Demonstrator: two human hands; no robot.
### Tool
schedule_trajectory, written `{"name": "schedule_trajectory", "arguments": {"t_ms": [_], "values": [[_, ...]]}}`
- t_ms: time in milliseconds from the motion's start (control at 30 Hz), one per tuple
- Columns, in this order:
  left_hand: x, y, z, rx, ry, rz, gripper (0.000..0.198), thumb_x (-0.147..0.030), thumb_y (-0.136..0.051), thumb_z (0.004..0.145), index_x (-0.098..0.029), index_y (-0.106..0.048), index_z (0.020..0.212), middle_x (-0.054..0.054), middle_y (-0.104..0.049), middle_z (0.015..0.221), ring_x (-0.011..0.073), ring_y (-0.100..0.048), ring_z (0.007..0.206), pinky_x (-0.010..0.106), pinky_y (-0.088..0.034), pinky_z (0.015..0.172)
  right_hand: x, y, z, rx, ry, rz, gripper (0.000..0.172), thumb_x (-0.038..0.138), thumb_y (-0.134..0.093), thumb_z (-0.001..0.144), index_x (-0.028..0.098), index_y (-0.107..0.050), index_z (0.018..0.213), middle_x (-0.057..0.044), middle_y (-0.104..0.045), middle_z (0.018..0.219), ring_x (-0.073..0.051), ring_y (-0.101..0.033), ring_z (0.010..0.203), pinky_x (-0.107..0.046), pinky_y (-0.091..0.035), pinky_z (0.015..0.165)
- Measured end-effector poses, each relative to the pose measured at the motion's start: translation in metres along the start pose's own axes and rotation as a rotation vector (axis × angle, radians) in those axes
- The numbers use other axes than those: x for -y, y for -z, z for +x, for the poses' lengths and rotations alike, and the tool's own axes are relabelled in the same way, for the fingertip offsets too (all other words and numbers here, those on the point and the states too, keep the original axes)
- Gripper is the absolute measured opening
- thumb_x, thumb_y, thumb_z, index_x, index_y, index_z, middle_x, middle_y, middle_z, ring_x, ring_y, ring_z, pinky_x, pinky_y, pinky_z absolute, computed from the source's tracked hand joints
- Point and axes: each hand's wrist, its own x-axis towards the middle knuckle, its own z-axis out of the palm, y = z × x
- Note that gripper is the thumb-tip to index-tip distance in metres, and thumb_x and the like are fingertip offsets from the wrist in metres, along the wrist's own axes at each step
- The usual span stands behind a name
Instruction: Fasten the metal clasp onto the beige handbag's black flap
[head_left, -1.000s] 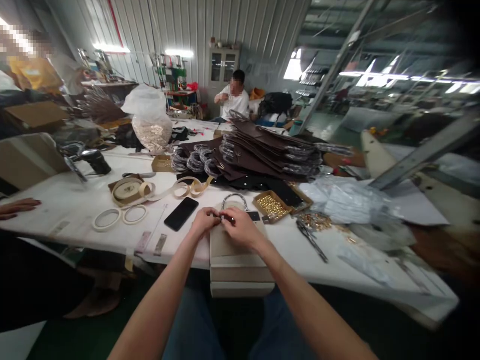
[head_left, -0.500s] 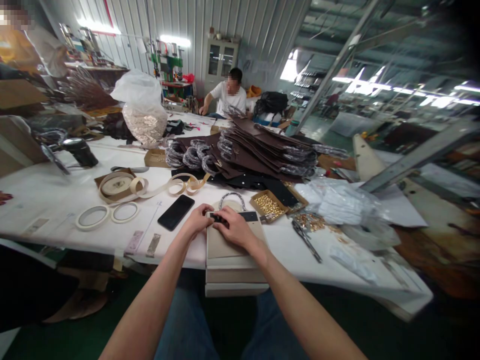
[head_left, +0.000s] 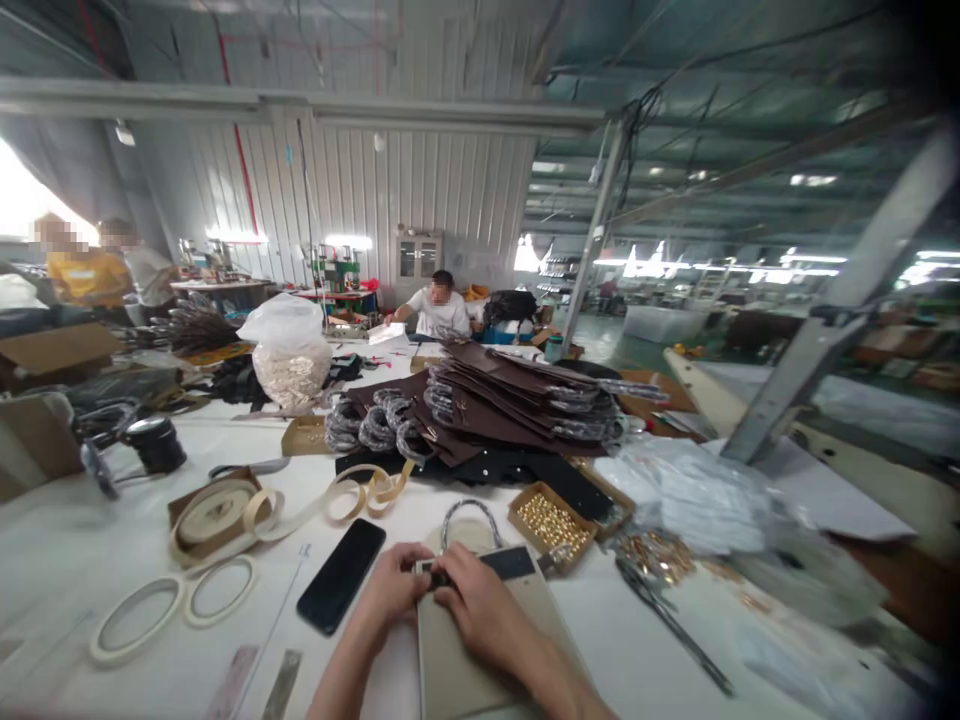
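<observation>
Left hand (head_left: 401,580) and right hand (head_left: 478,605) met at left end of dark strip (head_left: 511,564), along far edge of beige board (head_left: 446,670). Whether they pinched strip or merely pressed, could not tell. Right part lay flat, seemingly in place; left end looked unfinished. Phone (head_left: 343,576) lay near left hand; loop handle (head_left: 466,504), boxed gold studs (head_left: 553,521) crowded board. Farther: brown panel stack (head_left: 510,395) partly screened seated person (head_left: 442,316).

You are in a factory workshop. Your tabletop (head_left: 626,640) holds brown panels (head_left: 499,395) and gold parts (head_left: 551,522); machines (head_left: 339,265) stand before a metal wall (head_left: 450,185).
</observation>
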Motion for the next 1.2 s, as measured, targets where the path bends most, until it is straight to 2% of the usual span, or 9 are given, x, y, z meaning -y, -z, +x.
{"name": "schedule_trajectory", "arguments": {"t_ms": [167,300,467,600,733,867,933,1067,1200], "values": [[0.003,-0.003,0.002,-0.078,-0.087,0.106,0.035,-0.013,-0.068,0.069,-0.019,-0.085,0.100,0.007,-0.083,0.104,0.0272,-0.075,0.103,0.034,-0.053,0.093,0.002,-0.003,-0.003,-0.017,-0.021,0.006,0.020,0.016,-0.062,0.105,0.026,-0.070,0.121,-0.009,-0.069,0.128,-0.031,-0.069,0.120,-0.042,-0.053,0.106],[-0.003,-0.005,0.002,-0.099,-0.081,0.194,0.032,-0.009,-0.066,0.068,-0.019,-0.082,0.093,0.005,-0.081,0.094,0.0254,-0.073,0.095,0.033,-0.052,0.086,0.002,-0.004,-0.004,-0.028,-0.009,0.022,0.022,0.014,-0.062,0.104,0.026,-0.070,0.121,-0.009,-0.070,0.128,-0.031,-0.069,0.120,-0.043,-0.053,0.105],[0.001,-0.001,0.006,-0.056,-0.061,0.095,0.035,-0.010,-0.069,0.066,-0.019,-0.085,0.097,0.006,-0.084,0.098,0.0263,-0.075,0.100,0.032,-0.055,0.089,-0.001,-0.005,-0.003,-0.050,-0.006,-0.002,0.022,0.011,-0.064,0.103,0.026,-0.070,0.118,-0.008,-0.070,0.125,-0.030,-0.070,0.117,-0.042,-0.054,0.103],[-0.004,0.000,-0.002,-0.093,-0.034,0.064,0.036,-0.011,-0.074,0.067,-0.017,-0.086,0.100,0.007,-0.084,0.100,0.0251,-0.075,0.099,0.032,-0.056,0.090,-0.007,-0.010,-0.002,-0.051,0.050,-0.011,0.020,0.012,-0.063,0.107,0.025,-0.069,0.120,-0.009,-0.069,0.125,-0.029,-0.069,0.115,-0.041,-0.055,0.104],[-0.011,0.001,-0.008,-0.102,0.013,0.028,0.038,-0.011,-0.077,0.068,-0.014,-0.086,0.105,0.006,-0.082,0.095,0.0205,-0.069,0.088,0.029,-0.054,0.081,-0.012,-0.016,-0.001,-0.057,0.096,-0.014,0.016,0.015,-0.062,0.112,0.023,-0.070,0.123,-0.010,-0.069,0.123,-0.029,-0.067,0.117,-0.043,-0.054,0.108],[-0.007,0.003,-0.006,-0.097,0.022,0.001,0.036,-0.012,-0.079,0.069,-0.014,-0.086,0.105,0.006,-0.081,0.095,0.0184,-0.066,0.083,0.027,-0.051,0.075,-0.015,-0.013,0.001,-0.062,0.106,0.064,0.016,0.020,-0.064,0.113,0.024,-0.074,0.126,-0.011,-0.071,0.125,-0.029,-0.066,0.118,-0.044,-0.053,0.111],[-0.004,0.003,-0.006,-0.076,0.025,-0.007,0.033,-0.015,-0.081,0.071,-0.014,-0.086,0.104,0.006,-0.080,0.092,0.0189,-0.066,0.083,0.027,-0.051,0.074,-0.015,-0.005,0.001,-0.081,0.100,0.164,0.020,0.023,-0.062,0.116,0.024,-0.078,0.128,-0.009,-0.073,0.122,-0.027,-0.068,0.115,-0.042,-0.054,0.108],[-0.002,0.003,-0.005,-0.084,0.034,0.008,0.031,-0.016,-0.084,0.072,-0.014,-0.087,0.103,0.004,-0.077,0.083,0.0187,-0.063,0.078,0.028,-0.050,0.073,-0.018,0.007,0.003,-0.111,0.025,0.324,0.027,0.027,-0.059,0.117,0.025,-0.085,0.125,-0.005,-0.076,0.107,-0.023,-0.069,0.096,-0.036,-0.055,0.089],[0.002,0.004,-0.003,-0.107,0.035,0.048,0.034,-0.014,-0.080,0.073,-0.012,-0.088,0.107,0.004,-0.076,0.082,0.0185,-0.062,0.076,0.027,-0.046,0.068,-0.019,0.006,0.006,-0.089,-0.001,0.341,0.021,0.027,-0.068,0.110,0.025,-0.088,0.117,-0.006,-0.081,0.111,-0.024,-0.073,0.101,-0.037,-0.056,0.089]]}}
